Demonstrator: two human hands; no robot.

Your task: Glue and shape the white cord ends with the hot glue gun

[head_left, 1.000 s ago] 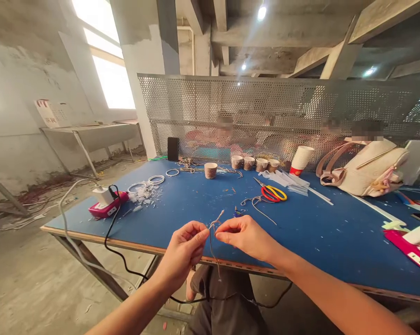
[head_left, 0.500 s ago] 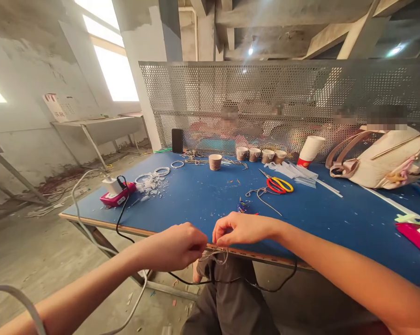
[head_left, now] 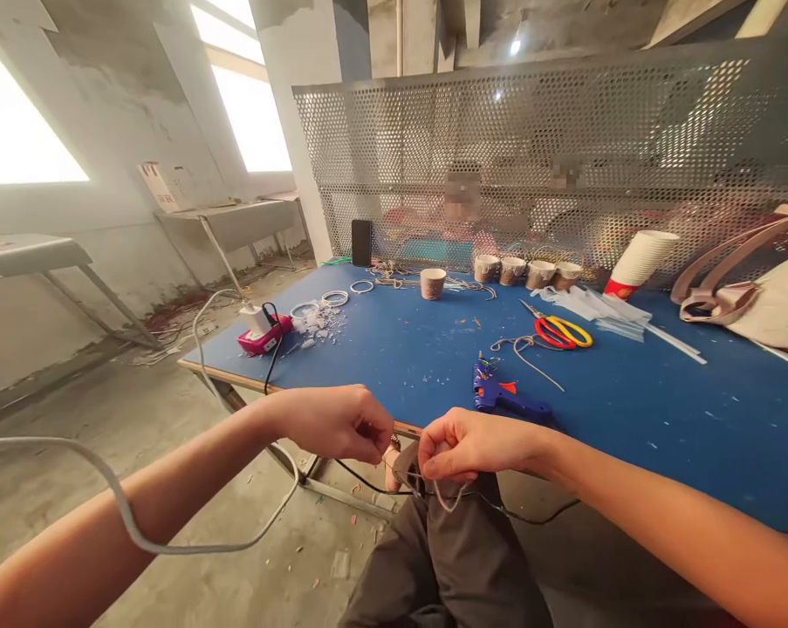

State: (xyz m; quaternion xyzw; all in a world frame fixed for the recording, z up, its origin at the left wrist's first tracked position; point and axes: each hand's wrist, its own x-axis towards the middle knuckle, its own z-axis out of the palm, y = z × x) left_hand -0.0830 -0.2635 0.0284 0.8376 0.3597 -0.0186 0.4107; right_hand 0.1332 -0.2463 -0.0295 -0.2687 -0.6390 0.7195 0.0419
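Both my hands are closed in front of the table's near edge, above my lap. My right hand (head_left: pixel 455 445) pinches a thin, light-coloured cord (head_left: pixel 455 504), whose loop hangs below the fingers. Left of it and a little apart, my left hand (head_left: pixel 345 423) is curled, with a strand of the cord seeming to run to its fingertips. On the table just beyond my right hand lies a blue glue gun (head_left: pixel 508 397) with an orange trigger. Farther back are red and yellow scissors (head_left: pixel 560 331) and a loose piece of cord (head_left: pixel 531 359).
A small cup (head_left: pixel 433 284) stands mid-table, several more behind it near the perforated screen (head_left: pixel 394 131). Paper cups (head_left: pixel 648 257) lean in a stack beside clear strips (head_left: pixel 603 310). White rings (head_left: pixel 334 298), flakes (head_left: pixel 321 323) and a pink power strip (head_left: pixel 266 336) are at left. A grey cable crosses my left forearm.
The view has shifted, bringing the whole glue gun into sight. My hands are slightly farther apart, and the cord loop now hangs below my right hand.
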